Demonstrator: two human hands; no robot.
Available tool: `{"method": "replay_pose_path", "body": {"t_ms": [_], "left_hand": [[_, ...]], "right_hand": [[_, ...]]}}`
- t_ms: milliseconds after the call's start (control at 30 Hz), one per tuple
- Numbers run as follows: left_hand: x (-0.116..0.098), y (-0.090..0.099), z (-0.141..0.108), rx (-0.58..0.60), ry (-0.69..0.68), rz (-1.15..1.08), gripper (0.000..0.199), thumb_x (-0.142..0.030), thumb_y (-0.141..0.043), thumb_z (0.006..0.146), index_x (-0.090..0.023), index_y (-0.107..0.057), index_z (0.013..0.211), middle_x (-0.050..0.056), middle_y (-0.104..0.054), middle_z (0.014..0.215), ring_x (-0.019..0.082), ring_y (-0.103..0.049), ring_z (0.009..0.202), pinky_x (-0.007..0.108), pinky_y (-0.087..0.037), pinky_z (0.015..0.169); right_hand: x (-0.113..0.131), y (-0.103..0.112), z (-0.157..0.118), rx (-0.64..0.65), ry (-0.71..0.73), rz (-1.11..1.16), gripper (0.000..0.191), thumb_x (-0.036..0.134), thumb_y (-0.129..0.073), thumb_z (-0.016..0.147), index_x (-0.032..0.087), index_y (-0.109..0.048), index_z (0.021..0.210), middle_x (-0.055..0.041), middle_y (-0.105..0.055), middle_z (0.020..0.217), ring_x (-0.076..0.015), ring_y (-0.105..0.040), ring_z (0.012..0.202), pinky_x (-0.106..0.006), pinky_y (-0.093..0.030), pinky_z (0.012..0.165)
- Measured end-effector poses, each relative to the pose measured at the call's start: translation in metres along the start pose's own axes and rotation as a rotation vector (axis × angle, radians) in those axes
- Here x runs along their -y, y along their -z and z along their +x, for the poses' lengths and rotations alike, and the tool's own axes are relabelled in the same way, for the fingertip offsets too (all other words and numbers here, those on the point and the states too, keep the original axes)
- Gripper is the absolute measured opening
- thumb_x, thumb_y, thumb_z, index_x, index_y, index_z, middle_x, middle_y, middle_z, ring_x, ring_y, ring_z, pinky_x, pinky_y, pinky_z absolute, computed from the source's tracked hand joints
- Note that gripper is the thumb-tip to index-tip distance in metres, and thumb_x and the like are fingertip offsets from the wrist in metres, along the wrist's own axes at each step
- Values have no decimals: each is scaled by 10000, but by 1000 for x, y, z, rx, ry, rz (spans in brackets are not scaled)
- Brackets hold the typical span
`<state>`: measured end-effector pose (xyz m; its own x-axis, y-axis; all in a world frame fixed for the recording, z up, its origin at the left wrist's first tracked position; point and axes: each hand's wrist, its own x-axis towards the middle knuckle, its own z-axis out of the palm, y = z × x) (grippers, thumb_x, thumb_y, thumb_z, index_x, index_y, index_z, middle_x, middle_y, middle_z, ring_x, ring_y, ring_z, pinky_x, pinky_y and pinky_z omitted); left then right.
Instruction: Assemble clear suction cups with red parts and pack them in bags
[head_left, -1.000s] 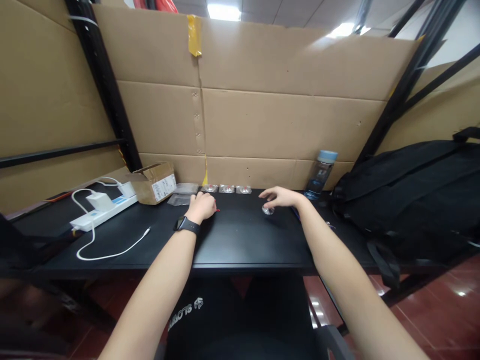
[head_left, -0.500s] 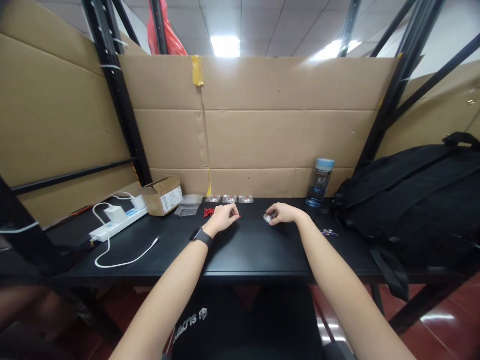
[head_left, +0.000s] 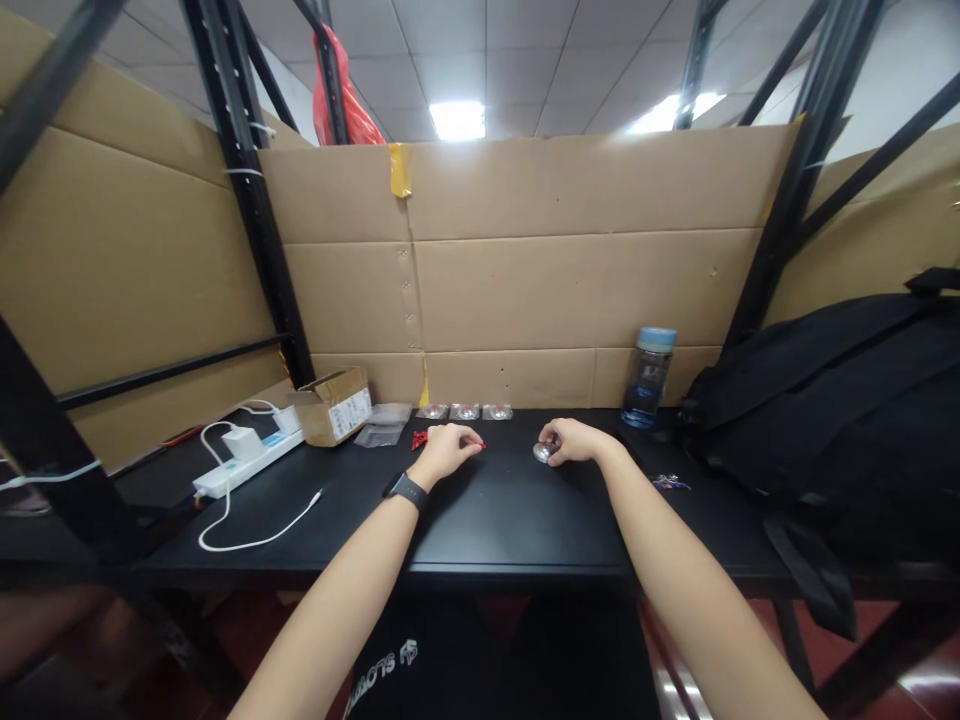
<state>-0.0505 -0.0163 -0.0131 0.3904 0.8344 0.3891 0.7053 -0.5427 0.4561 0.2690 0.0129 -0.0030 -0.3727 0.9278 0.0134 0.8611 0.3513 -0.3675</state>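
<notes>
Left hand (head_left: 448,452) pinching tiny red piece (head_left: 483,446), red pile (head_left: 419,439) at ten o'clock from middle of counter (head_left: 510,530). Right hand (head_left: 573,440) gripping shiny disc (head_left: 541,453), two o'clock. Three packets (head_left: 465,411) lined up near twelve, looking done; disc, red piece apart, seemingly unfinished.

Blk tbl (head_left: 487,530) | pwr strip (head_left: 251,467) | crdbd box (head_left: 331,408) | 3 pkts (head_left: 465,411) | red pcs (head_left: 419,440) | btl (head_left: 648,382)

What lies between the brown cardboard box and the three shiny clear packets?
Flat clear plastic bags lie on the black tabletop, in the head view.
</notes>
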Motion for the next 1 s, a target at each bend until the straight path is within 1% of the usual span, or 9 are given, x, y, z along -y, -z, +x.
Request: {"method": "replay_pose_path", "body": {"t_ms": [133, 233, 367, 467, 533, 633, 733, 833, 1000], "left_hand": [[-6, -5, 0, -18, -20, 18, 176, -356, -621, 937, -265, -768, 972, 14, -799, 1026, 216, -718, 1016, 365, -443, 1015], [-11, -7, 6, -63, -67, 4, 182, -356, -597, 961, -266, -754, 975, 14, -782, 1065, 216, -694, 1063, 369, -438, 1021], [-14, -3, 28, -125, -95, -27, 179, -360, -622, 949, -243, -756, 936, 45, -743, 1132, 222, -649, 1137, 372, -449, 1033], [-13, -5, 48, -138, -48, -127, 184, -361, -648, 929, -220, -766, 950, 69, -743, 1119, 225, -660, 1103, 361, -478, 1014], [-11, -13, 55, -145, -3, -227, 191, -349, -656, 920, -199, -768, 957, 84, -757, 1085, 228, -676, 1065, 353, -497, 995], [-9, -30, 55, -168, 11, -318, 162, -311, -680, 901, -187, -769, 956, 92, -763, 1075, 231, -679, 1057, 363, -494, 1011], [-9, -41, 44, -204, -25, -303, 135, -315, -708, 892, -209, -771, 948, 73, -740, 1106, 223, -663, 1085, 383, -464, 1053], [-15, -40, 35, -277, -16, -227, 115, -329, -720, 896, -241, -779, 943, 63, -672, 1198, 229, -609, 1181, 410, -425, 1090], [-32, -32, 28, -355, 1, -64, 92, -348, -734, 891, -283, -790, 922, 60, -600, 1270, 268, -523, 1245, 475, -374, 1107]], "right_hand": [[1, 3, -2, -18, 11, 19, 493, 207, -901, 556, 195, -749, 1025, -53, -741, 1013, -218, -693, 860, -280, -520, 756], [6, 4, -3, -86, 46, 113, 523, 197, -893, 581, 180, -725, 1076, -63, -723, 1034, -203, -671, 867, -275, -525, 769], [17, -1, 2, -215, 154, 318, 577, 201, -858, 658, 166, -675, 1205, -83, -690, 1115, -184, -653, 896, -300, -545, 828], [25, -6, 7, -330, 234, 432, 566, 201, -838, 688, 174, -670, 1229, -85, -670, 1151, -176, -647, 916, -340, -546, 905], [32, -10, 9, -371, 257, 538, 546, 205, -834, 693, 180, -671, 1213, -83, -672, 1156, -171, -652, 913, -357, -548, 928], [42, -15, 8, -365, 271, 741, 563, 221, -851, 671, 183, -650, 1196, -88, -675, 1171, -169, -668, 906, -360, -564, 913], [51, -20, 7, -314, 285, 885, 586, 232, -874, 638, 195, -638, 1173, -90, -673, 1193, -190, -685, 959, -367, -573, 914], [57, -24, 7, -262, 318, 953, 584, 233, -888, 622, 212, -640, 1151, -86, -672, 1234, -214, -692, 1017, -389, -576, 932], [60, -28, 9, -244, 360, 949, 567, 239, -897, 628, 221, -658, 1141, -81, -675, 1258, -214, -699, 996, -402, -582, 925]]}}
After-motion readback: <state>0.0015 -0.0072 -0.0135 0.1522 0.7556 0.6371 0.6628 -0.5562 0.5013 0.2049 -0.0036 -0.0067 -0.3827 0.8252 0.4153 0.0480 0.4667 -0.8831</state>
